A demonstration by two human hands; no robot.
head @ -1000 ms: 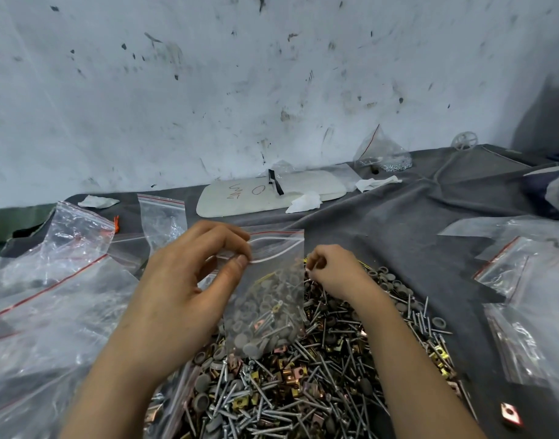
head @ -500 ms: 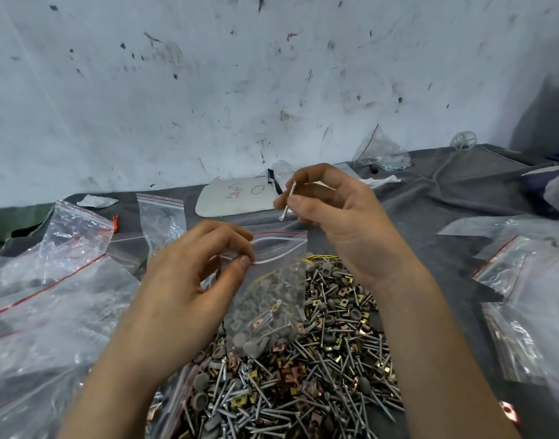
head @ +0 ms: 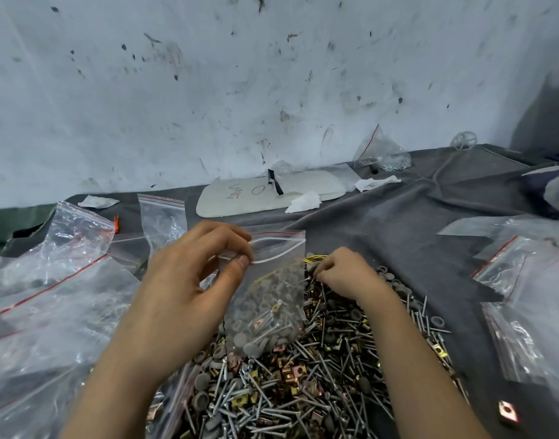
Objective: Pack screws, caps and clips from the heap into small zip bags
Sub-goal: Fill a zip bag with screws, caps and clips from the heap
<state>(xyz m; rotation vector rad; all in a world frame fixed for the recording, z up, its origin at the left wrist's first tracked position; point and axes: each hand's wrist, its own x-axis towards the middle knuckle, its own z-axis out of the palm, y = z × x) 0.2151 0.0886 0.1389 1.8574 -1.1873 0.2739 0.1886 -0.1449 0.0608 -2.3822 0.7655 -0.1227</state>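
Dead centre of the frame, the bag (head: 268,299) hangs upright: long axis vertical, zip mouth pointing up and gaping a bit, bottom sitting on the heap (head: 303,391). It's roughly half full, mostly grey caps (head: 265,286) with a few screws (head: 270,328) mixed in. At the left end of the zip strip the left hand (head: 189,280) pinches it between thumb and forefinger. Just right of the bag, the right hand (head: 344,274) is knuckles-up, fingers curled down into the far edge of the heap. Honestly can't tell if it's got a piece, the fingertips are hidden. Spare bags (head: 66,248) sprawl across the left of the frame on the grey cloth (head: 398,236).
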